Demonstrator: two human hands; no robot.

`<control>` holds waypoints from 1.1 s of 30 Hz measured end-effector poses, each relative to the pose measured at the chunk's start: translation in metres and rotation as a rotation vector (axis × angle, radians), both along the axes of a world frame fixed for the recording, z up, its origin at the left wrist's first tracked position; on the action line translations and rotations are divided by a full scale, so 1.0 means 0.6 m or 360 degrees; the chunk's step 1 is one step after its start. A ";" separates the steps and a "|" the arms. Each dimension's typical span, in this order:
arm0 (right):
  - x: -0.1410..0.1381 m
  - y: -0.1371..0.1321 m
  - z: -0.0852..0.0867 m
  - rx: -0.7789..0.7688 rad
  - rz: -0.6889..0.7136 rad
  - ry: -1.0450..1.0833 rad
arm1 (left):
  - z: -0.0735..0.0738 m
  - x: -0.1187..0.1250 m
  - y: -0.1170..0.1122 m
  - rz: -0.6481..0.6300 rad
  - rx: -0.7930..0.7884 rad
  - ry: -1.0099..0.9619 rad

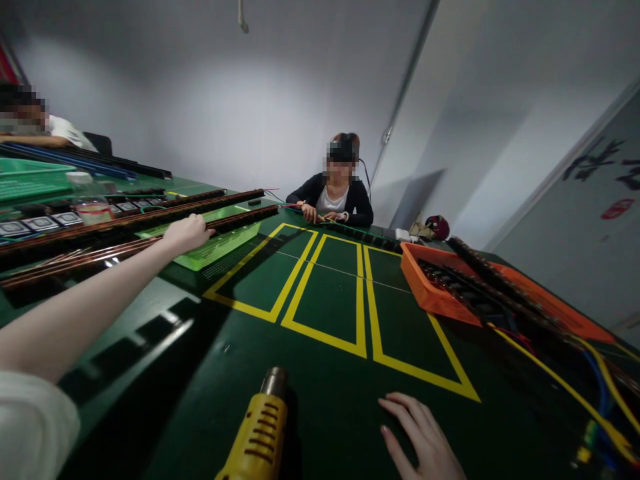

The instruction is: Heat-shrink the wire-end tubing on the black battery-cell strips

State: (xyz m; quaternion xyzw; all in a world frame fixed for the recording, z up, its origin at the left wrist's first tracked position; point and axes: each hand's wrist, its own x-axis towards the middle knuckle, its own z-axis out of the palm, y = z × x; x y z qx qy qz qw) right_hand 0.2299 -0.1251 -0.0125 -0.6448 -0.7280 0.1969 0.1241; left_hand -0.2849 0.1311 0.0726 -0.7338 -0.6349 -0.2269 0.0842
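Observation:
My left hand (187, 233) reaches out to the left side of the table. Its fingers are curled over a long dark strip with copper-coloured edges (240, 218), which lies across a light green plastic basket (227, 245). The fingertips are partly hidden behind the hand. Low on the right, my right hand (423, 440) is open over the green tabletop, fingers apart and holding nothing. Between my arms, a yellow heat gun (260, 437) points away from me, its metal nozzle forward and its lower part cut off by the frame.
Yellow tape rectangles (325, 327) mark the table. On the right, an orange basket (425, 287) holds dark strips with yellow and blue cables (555, 380). More strips and a clear bottle (91, 200) stand left. A co-worker (335, 193) handles wires opposite; another person sits far left.

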 end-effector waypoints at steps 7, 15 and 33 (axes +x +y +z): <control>0.000 -0.002 -0.010 0.0234 0.0021 -0.0010 | -0.017 0.000 -0.140 0.0214 -0.0183 0.0519; 0.010 -0.003 -0.034 0.0309 0.0018 -0.0031 | -0.054 -0.039 -0.210 -0.0298 -0.0486 0.0232; 0.012 -0.006 -0.048 0.0785 -0.0030 0.0050 | -0.080 0.009 -0.343 -0.0590 -0.1128 -0.0122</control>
